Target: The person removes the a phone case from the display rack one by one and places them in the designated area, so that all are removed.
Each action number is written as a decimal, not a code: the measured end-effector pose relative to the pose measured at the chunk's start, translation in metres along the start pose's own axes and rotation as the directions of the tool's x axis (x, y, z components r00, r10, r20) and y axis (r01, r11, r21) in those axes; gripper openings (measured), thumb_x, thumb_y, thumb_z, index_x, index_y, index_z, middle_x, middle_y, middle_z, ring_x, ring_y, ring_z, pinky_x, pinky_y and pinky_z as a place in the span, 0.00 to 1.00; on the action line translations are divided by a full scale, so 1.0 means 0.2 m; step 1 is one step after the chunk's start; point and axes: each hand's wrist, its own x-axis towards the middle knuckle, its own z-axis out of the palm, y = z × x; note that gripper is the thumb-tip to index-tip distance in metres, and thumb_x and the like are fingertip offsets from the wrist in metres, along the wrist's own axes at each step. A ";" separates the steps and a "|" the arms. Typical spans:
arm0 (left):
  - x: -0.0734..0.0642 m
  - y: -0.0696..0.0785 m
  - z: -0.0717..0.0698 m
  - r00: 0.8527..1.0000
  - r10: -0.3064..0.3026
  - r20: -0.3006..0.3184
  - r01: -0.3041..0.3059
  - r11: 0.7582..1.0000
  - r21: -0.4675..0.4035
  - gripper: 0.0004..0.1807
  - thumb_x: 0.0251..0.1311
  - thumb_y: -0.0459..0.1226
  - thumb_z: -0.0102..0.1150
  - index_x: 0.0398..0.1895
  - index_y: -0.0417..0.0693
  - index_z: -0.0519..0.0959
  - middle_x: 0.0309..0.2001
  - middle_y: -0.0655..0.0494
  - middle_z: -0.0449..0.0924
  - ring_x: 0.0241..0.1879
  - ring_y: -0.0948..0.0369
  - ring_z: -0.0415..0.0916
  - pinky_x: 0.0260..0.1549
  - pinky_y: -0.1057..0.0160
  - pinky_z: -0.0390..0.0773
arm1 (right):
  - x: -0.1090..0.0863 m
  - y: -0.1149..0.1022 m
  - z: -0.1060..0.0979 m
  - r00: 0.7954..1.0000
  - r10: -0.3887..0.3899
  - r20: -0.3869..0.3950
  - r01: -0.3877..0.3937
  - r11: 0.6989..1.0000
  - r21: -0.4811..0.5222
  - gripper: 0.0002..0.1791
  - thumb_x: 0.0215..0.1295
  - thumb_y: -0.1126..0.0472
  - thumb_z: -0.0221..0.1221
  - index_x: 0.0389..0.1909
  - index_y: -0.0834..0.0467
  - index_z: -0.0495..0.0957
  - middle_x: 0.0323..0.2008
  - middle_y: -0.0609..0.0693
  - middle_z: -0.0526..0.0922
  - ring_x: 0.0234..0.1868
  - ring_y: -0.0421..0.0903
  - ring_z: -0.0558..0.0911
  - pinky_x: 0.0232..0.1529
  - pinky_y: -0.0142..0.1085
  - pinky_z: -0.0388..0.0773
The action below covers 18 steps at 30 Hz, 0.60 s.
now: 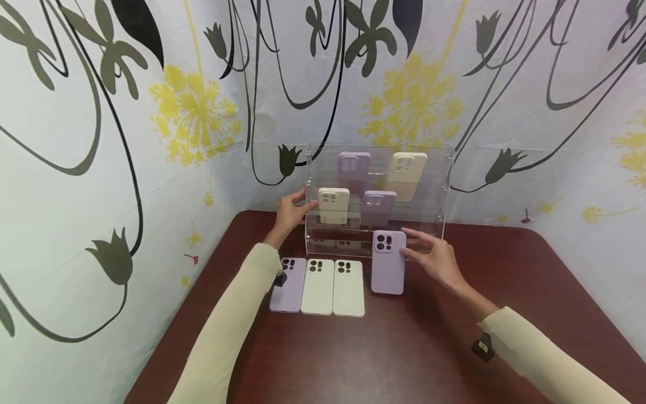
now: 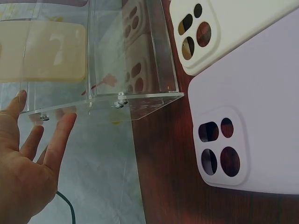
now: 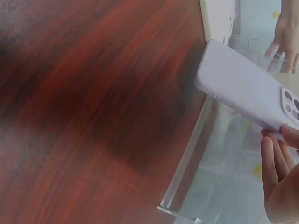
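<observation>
A clear acrylic display stand (image 1: 429, 210) with tiered shelves stands at the back of the table. My left hand (image 1: 291, 215) is at its left side, fingers spread, fingertips at the side panel (image 2: 156, 97). By its right long edge, my right hand (image 1: 438, 261) pinches a lavender phone case (image 1: 388, 266) between thumb and fingers. That case is roughly upright in front of the stand's lower right part, camera cutouts at the top. On the shelves lean two cream cases, one lower left (image 1: 333, 206) and one upper right (image 1: 406, 171), and two purple cases, upper (image 1: 354, 168) and lower (image 1: 378, 207).
In front of the stand, a lavender case (image 1: 292, 292), a white case (image 1: 318, 289) and another white case (image 1: 349, 290) lie side by side on the dark red wooden table (image 1: 383, 359). A flower-patterned cloth (image 1: 282, 67) hangs behind and at both sides.
</observation>
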 end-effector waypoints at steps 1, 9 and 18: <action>0.00 0.00 0.00 1.000 0.001 -0.001 -0.001 1.000 0.000 0.36 0.63 0.41 0.75 0.74 0.49 0.73 0.68 0.41 0.76 0.50 0.44 0.86 0.36 0.44 0.91 | 0.00 0.01 0.01 1.000 0.011 0.004 -0.011 1.000 -0.001 0.29 0.63 0.66 0.73 0.67 0.55 0.81 0.49 0.61 0.89 0.44 0.55 0.90 0.35 0.30 0.89; 0.00 -0.01 0.00 1.000 0.001 -0.013 -0.001 1.000 0.017 0.36 0.63 0.42 0.75 0.74 0.52 0.73 0.69 0.42 0.76 0.51 0.45 0.86 0.36 0.45 0.91 | -0.02 0.06 0.08 0.996 0.083 0.012 -0.083 0.996 -0.022 0.30 0.64 0.64 0.73 0.68 0.56 0.80 0.49 0.62 0.89 0.37 0.53 0.91 0.32 0.31 0.89; 0.00 0.00 0.00 1.000 -0.003 -0.007 0.004 0.999 0.039 0.36 0.63 0.41 0.74 0.74 0.52 0.73 0.68 0.46 0.77 0.49 0.46 0.87 0.32 0.51 0.92 | -0.04 0.13 0.14 0.989 0.142 0.050 -0.143 0.989 0.032 0.30 0.64 0.64 0.73 0.67 0.60 0.79 0.49 0.65 0.87 0.35 0.57 0.91 0.32 0.35 0.90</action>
